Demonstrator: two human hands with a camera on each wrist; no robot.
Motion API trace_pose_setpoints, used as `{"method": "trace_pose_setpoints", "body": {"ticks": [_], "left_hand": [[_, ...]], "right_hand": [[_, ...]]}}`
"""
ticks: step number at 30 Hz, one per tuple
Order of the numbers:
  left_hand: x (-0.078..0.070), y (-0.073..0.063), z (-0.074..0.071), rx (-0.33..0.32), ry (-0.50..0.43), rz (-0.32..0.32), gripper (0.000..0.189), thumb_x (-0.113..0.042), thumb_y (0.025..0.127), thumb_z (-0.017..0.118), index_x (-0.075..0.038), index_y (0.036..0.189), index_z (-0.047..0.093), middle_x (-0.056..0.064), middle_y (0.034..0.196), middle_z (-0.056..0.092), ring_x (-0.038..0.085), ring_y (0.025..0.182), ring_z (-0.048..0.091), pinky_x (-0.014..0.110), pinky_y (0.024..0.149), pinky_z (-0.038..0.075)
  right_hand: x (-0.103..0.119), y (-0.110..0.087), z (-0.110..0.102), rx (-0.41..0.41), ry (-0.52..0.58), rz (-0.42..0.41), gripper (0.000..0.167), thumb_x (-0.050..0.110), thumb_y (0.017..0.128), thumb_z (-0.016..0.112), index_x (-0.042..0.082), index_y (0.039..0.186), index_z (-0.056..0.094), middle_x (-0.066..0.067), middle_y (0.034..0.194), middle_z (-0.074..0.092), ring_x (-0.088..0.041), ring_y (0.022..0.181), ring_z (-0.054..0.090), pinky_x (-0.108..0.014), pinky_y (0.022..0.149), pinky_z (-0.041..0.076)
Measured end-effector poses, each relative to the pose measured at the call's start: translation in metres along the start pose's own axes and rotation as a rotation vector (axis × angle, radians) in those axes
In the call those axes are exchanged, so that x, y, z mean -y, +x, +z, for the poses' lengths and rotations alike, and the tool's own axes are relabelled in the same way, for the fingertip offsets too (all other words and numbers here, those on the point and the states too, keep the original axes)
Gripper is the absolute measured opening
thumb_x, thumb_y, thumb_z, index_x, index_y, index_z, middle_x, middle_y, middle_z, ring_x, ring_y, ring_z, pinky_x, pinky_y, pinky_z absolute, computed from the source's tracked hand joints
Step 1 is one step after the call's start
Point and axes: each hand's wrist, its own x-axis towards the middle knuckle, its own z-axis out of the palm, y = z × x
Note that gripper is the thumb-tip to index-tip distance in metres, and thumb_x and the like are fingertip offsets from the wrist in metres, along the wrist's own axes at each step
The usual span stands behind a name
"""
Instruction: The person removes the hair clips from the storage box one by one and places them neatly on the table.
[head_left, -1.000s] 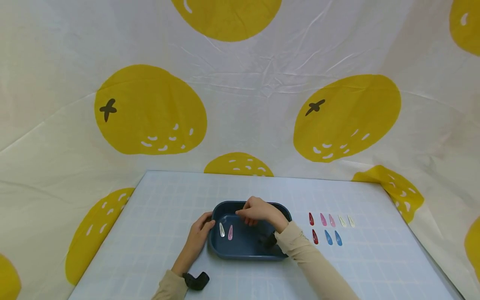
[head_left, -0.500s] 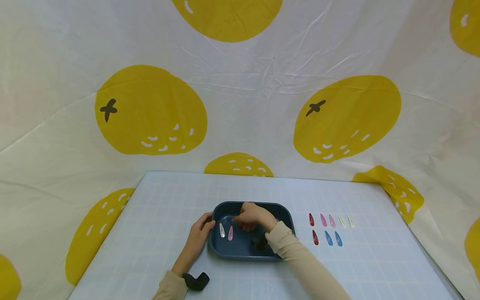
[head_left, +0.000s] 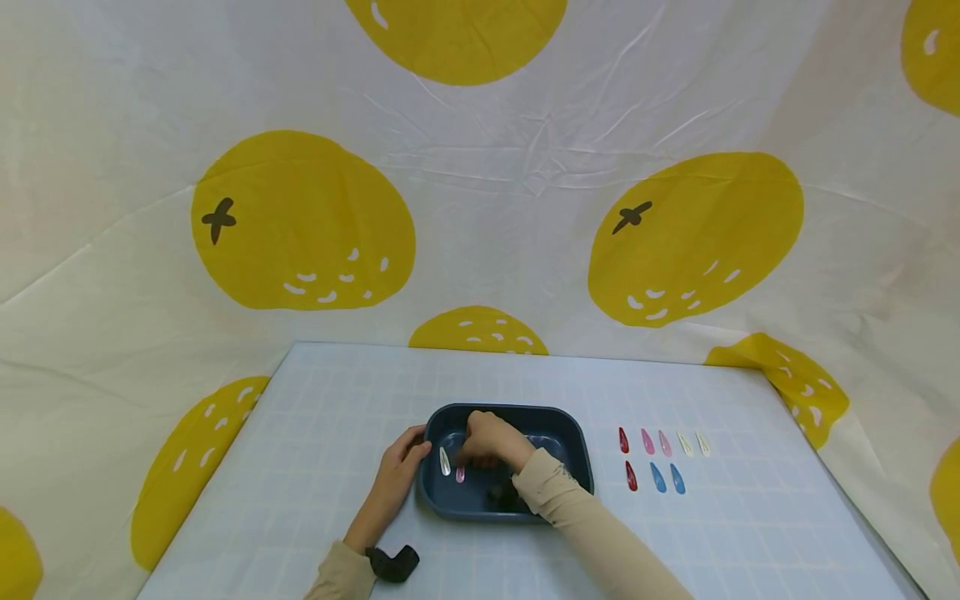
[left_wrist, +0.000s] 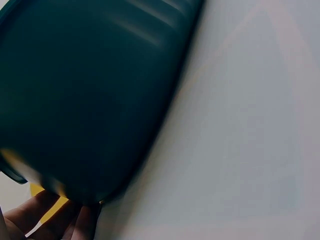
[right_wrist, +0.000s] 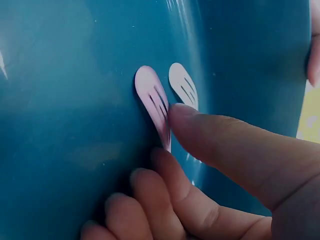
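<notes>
A dark blue tray (head_left: 495, 515) with rounded corners stands on the table. My left hand (head_left: 396, 471) holds its left side, thumb at the rim and fingers along the outer wall. Inside lie a white hair clip (head_left: 445, 462) and, to its right, a pink hair clip (head_left: 460, 475). My right hand (head_left: 491, 439) reaches into the tray from the right. In the right wrist view, its thumb and index finger pinch close around the narrow end of the pink clip (right_wrist: 150, 90), the other fingers curled below. The white clip (right_wrist: 181, 82) is partly behind the thumb.
Right of the tray, hair clips lie in two rows: red clips (head_left: 624, 440), pink clips (head_left: 648, 442) and pale clips (head_left: 702, 443), with blue clips (head_left: 657, 477) in the nearer row. A curtain with yellow fruit prints (head_left: 300, 221) hangs behind the table (head_left: 360, 383).
My right hand has moved left and down inside the tray to the pink clip, covering its far end. The left hand stays at the tray's left side.
</notes>
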Motion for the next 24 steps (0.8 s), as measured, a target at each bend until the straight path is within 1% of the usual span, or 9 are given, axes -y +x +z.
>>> {"method": "trace_pose_setpoints", "body": {"ticks": [1,3,6,13,20,21,23,24], "left_hand": [[0.000,0.000,0.000,-0.001,-0.004,-0.005,0.030,-0.021,0.100,0.056,-0.009,0.126,0.064,0.005,0.126,0.065,0.019,0.116,0.059,0.027,0.099,0.046],[0.000,0.000,0.000,-0.002,-0.004,0.005,0.030,-0.020,0.100,0.056,-0.009,0.126,0.064,0.006,0.125,0.065,0.019,0.115,0.059,0.027,0.098,0.047],[0.000,-0.001,0.000,-0.004,-0.010,0.025,0.030,-0.019,0.100,0.056,-0.007,0.126,0.064,0.008,0.124,0.066,0.020,0.113,0.060,0.026,0.096,0.047],[0.001,-0.001,0.000,-0.011,-0.016,0.035,0.030,-0.020,0.100,0.057,-0.006,0.125,0.065,0.009,0.122,0.067,0.020,0.111,0.060,0.025,0.095,0.048],[-0.001,-0.001,0.000,-0.010,0.012,0.020,0.030,-0.021,0.099,0.056,-0.008,0.125,0.065,0.007,0.124,0.066,0.020,0.113,0.060,0.029,0.097,0.048],[-0.001,-0.001,0.000,-0.011,0.007,0.015,0.030,-0.021,0.099,0.057,-0.008,0.125,0.065,0.006,0.124,0.066,0.019,0.113,0.060,0.027,0.096,0.048],[-0.011,-0.004,-0.001,-0.004,0.004,0.015,0.030,-0.018,0.099,0.056,-0.006,0.125,0.064,0.009,0.124,0.066,0.022,0.114,0.060,0.029,0.097,0.048],[-0.012,-0.004,-0.001,-0.004,0.002,0.015,0.030,-0.018,0.099,0.056,-0.005,0.126,0.064,0.009,0.125,0.066,0.022,0.114,0.060,0.029,0.097,0.048]], "right_hand": [[0.001,0.000,0.000,-0.001,0.000,0.014,0.024,0.018,0.077,0.084,0.006,0.065,0.068,-0.006,0.058,0.063,-0.017,0.050,0.061,-0.029,0.048,0.052],[0.003,-0.001,-0.001,0.000,0.002,0.037,0.023,0.017,0.077,0.084,0.005,0.066,0.068,-0.006,0.059,0.063,-0.017,0.051,0.061,-0.029,0.048,0.052],[0.004,-0.001,-0.002,0.008,0.012,0.046,0.022,0.017,0.077,0.084,0.005,0.066,0.069,-0.006,0.059,0.063,-0.017,0.051,0.060,-0.028,0.048,0.052],[-0.003,0.001,-0.001,0.014,0.034,0.010,0.021,0.014,0.076,0.084,0.005,0.063,0.070,-0.007,0.058,0.064,-0.017,0.051,0.061,-0.030,0.048,0.052],[-0.011,-0.001,-0.007,0.061,0.125,-0.028,0.022,0.016,0.082,0.080,0.006,0.063,0.073,-0.005,0.057,0.063,-0.014,0.049,0.059,-0.029,0.050,0.054],[-0.012,-0.002,-0.009,0.062,0.140,-0.037,0.022,0.015,0.082,0.079,0.005,0.063,0.073,-0.005,0.056,0.063,-0.014,0.049,0.058,-0.029,0.050,0.055],[-0.013,-0.004,-0.013,0.062,0.174,-0.054,0.022,0.014,0.083,0.079,0.004,0.064,0.073,-0.005,0.056,0.063,-0.014,0.048,0.058,-0.030,0.050,0.055],[-0.013,-0.005,-0.015,0.063,0.189,-0.061,0.022,0.013,0.083,0.078,0.003,0.064,0.072,-0.005,0.056,0.063,-0.014,0.048,0.057,-0.031,0.050,0.055]]}}
